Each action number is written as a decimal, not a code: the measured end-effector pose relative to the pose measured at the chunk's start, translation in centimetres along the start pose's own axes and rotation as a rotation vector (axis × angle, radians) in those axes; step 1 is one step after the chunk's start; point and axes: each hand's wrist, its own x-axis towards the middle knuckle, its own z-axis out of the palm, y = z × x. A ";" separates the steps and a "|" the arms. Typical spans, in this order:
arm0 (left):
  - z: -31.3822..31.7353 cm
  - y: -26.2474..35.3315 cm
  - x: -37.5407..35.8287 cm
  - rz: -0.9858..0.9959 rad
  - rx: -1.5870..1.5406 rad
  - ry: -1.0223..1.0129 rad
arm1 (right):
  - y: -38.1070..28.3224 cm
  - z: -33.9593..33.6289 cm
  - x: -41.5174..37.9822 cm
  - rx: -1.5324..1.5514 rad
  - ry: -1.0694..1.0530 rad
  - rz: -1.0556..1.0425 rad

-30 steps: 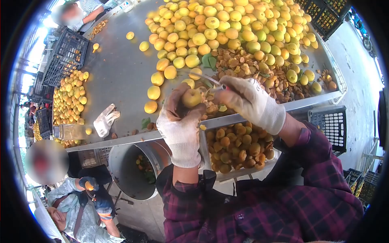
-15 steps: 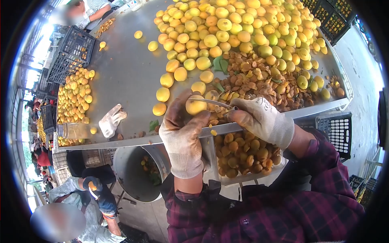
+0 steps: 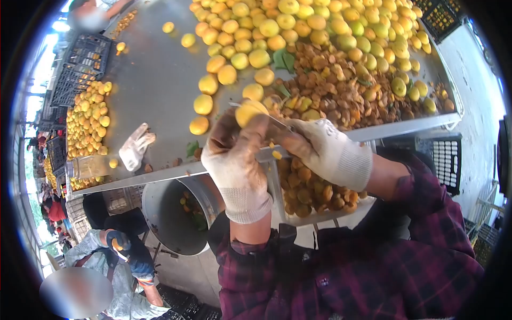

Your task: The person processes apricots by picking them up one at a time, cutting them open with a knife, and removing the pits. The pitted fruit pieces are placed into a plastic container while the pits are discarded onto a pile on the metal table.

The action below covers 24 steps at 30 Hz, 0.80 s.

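My left hand point(image 3: 234, 162), in a stained white glove, is closed around a yellow apricot point(image 3: 249, 112) above the table's front edge. In my gloved right hand point(image 3: 332, 152) is a knife point(image 3: 278, 124), its thin blade against or just beside the fruit; the exact contact is blurred. Beyond my hands several loose apricots point(image 3: 202, 104) lie in front of a large apricot pile point(image 3: 261, 29). A heap of brown fruit scraps point(image 3: 333, 80) spreads to the right. Below my hands, a clear plastic box point(image 3: 325, 213) holds darker orange fruit point(image 3: 301, 194).
An empty white glove point(image 3: 137, 148) and a clear jar point(image 3: 88, 167) lie on the metal table point(image 3: 154, 80). Under its edge stands a large bucket point(image 3: 165, 213) with scraps inside. Black crates point(image 3: 80, 69) stand at the left. A co-worker point(image 3: 109, 266) sits at lower left.
My left hand has turned the apricot and brought it closer to the edge. My right hand has moved slightly left and down with the knife. The whole view has shifted a little.
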 end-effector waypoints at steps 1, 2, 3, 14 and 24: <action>0.1 -0.1 -0.1 0.026 0.066 -0.008 | 0.1 1.0 -0.2 -0.001 0.002 0.018; 0.0 -0.5 0.1 0.033 0.073 -0.004 | 0.5 2.0 -0.1 0.098 0.084 -0.033; -0.1 -0.7 0.2 0.050 0.077 0.000 | 0.6 2.4 0.1 0.197 0.163 -0.094; 0.7 0.2 -0.7 0.135 0.422 0.036 | 0.6 2.3 -1.3 -0.070 0.159 -0.144; 0.7 0.4 -0.6 -0.031 0.262 -0.047 | -0.1 0.6 -0.4 0.477 -0.052 0.061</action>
